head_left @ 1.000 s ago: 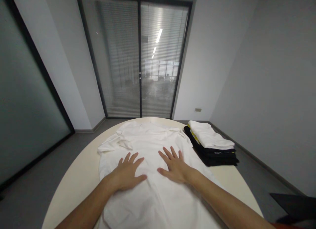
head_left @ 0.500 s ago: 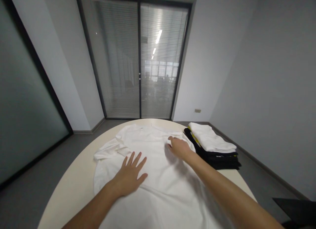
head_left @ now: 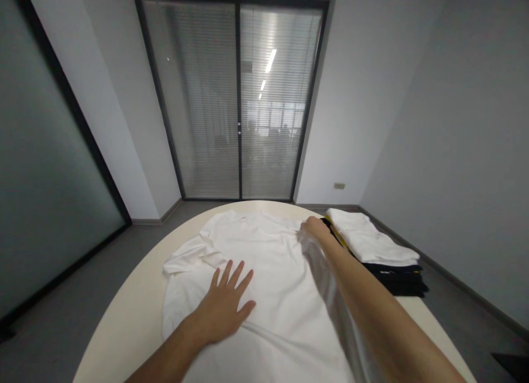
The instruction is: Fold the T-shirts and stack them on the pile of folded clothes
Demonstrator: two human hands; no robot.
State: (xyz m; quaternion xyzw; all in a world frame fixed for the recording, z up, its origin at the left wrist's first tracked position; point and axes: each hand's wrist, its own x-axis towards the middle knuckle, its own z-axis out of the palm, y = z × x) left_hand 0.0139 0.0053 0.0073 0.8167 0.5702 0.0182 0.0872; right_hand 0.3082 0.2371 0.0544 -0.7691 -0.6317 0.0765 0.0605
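A white T-shirt [head_left: 281, 295] lies spread over the table, its collar towards the far edge and one sleeve bunched at the left. My left hand [head_left: 225, 308] rests flat on the middle of the shirt with fingers spread. Up at the shirt's far right side, my right hand [head_left: 314, 228] is closed on the fabric and lifts it. Below that hand the right edge of the shirt hangs raised in a fold along my forearm. The fingertips of my right hand are hidden.
The round cream table [head_left: 119, 317] carries a stack of folded clothes at the right, a white garment [head_left: 372, 237] over black ones [head_left: 400, 281]. Beyond the table stand glass doors with blinds [head_left: 239, 102]. A dark object [head_left: 512, 366] shows at the lower right.
My right hand has moved right to the shirt's shoulder area and pulled up its right side. My left hand stays flat on the cloth. The view has shifted slightly.
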